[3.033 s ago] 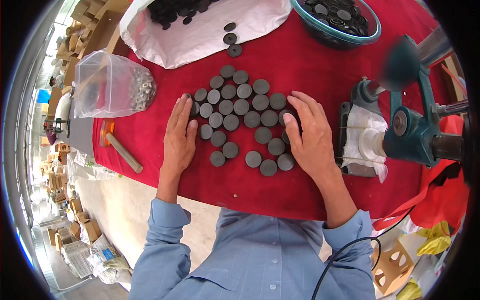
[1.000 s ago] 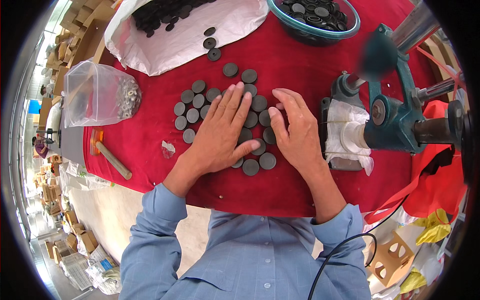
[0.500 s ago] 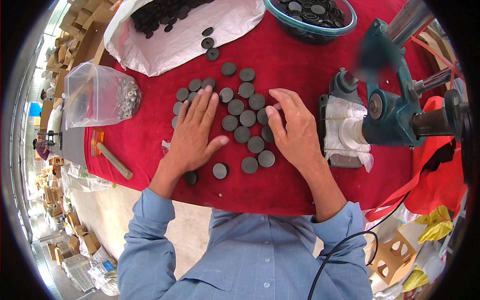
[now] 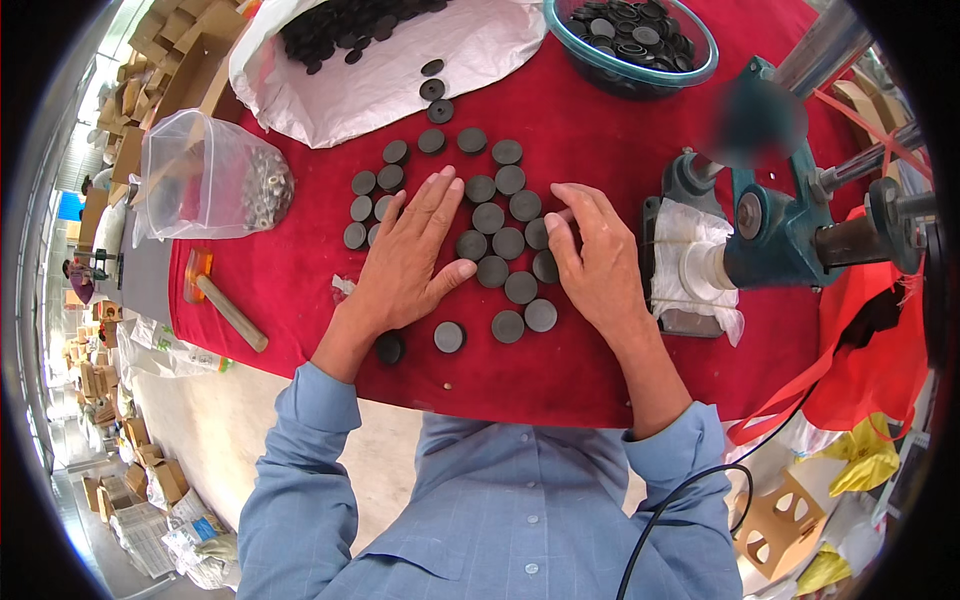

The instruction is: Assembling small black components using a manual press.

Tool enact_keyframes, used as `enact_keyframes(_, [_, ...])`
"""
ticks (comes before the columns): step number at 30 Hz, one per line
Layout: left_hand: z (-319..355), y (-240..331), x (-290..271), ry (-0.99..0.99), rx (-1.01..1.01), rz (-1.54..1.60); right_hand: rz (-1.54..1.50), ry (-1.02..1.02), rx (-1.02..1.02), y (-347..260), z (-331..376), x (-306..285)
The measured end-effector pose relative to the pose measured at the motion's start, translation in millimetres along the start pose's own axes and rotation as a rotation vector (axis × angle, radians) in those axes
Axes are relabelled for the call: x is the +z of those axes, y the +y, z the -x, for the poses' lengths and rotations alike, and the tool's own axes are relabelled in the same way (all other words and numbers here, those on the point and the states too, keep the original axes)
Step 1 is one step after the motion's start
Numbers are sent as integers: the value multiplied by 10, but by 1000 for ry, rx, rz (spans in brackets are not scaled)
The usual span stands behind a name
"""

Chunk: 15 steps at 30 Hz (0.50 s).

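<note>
Dark round caps (image 4: 508, 242) lie grouped on the red cloth between my two hands. My left hand (image 4: 412, 262) lies flat, fingers stretched forward and thumb apart, with caps close on both sides; any under the palm are hidden. To its left sit several more caps (image 4: 361, 208). My right hand (image 4: 603, 262) rests at the right edge of the group, its fingers loosely bent and its thumb apart, beside a cap (image 4: 545, 266). Nothing shows in its grasp. Nearer to me are a grey-topped cap (image 4: 449, 337) and a darker one (image 4: 390, 348).
A white sack (image 4: 400, 95) spilling black caps and a teal-rimmed bowl (image 4: 640, 85) of black parts stand at the back. A green press (image 4: 770, 235) is on the right. A clear bag (image 4: 195, 185) of small parts and a wooden-handled hammer (image 4: 232, 313) lie left.
My left hand has slid a little to the right, and a few caps beyond its fingertips now lie farther away. My right hand has barely moved. The whole view has shifted slightly.
</note>
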<state>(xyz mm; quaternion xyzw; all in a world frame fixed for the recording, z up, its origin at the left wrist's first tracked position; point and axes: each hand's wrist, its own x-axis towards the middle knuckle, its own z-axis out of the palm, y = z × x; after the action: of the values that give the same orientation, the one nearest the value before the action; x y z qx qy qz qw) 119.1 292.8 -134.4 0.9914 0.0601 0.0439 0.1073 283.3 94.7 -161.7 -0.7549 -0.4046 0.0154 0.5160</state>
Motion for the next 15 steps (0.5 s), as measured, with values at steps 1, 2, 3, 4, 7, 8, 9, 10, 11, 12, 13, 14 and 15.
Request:
enact_keyframes(1, [21,4,-11,2,-3,2,1,-3,-2,-1,-3,4])
enact_keyframes(2, [43,1,-24,32,-27,25,-6,-2,1,-3,-4,11])
enact_keyframes(3, [57,-5,-33,62,-50,49,-11,0,5,-5,-4,14])
enact_keyframes(4, [66,-13,-38,63,-50,52,-8,-3,5,-5,-4,15])
enact_keyframes(7, [70,-18,-75,88,-75,89,5,-10,4,-12,-11,15])
enact_keyframes(8, [61,-4,-109,93,-74,66,6,-13,2,-17,-16,11])
enact_keyframes(9, [45,9,-138,98,-71,46,9,-15,1,-21,-18,8])
enact_keyframes(10, [14,32,-160,97,-70,49,12,-15,4,-31,-22,7])
enact_keyframes(11, [-34,68,-174,81,-61,57,10,-18,10,-44,-26,7])
enact_keyframes(12, [-85,109,-172,63,-55,67,8,-24,17,-39,-26,7])
enact_keyframes(13, [-159,154,-165,61,-56,73,11,-28,21,-24,-24,6])
enact_keyframes(14, [-259,199,-149,63,-18,58,35,-25,6,-5,-23,5])
enact_keyframes(15, [-349,226,-112,66,18,41,56,-22,-11,17,-17,15])
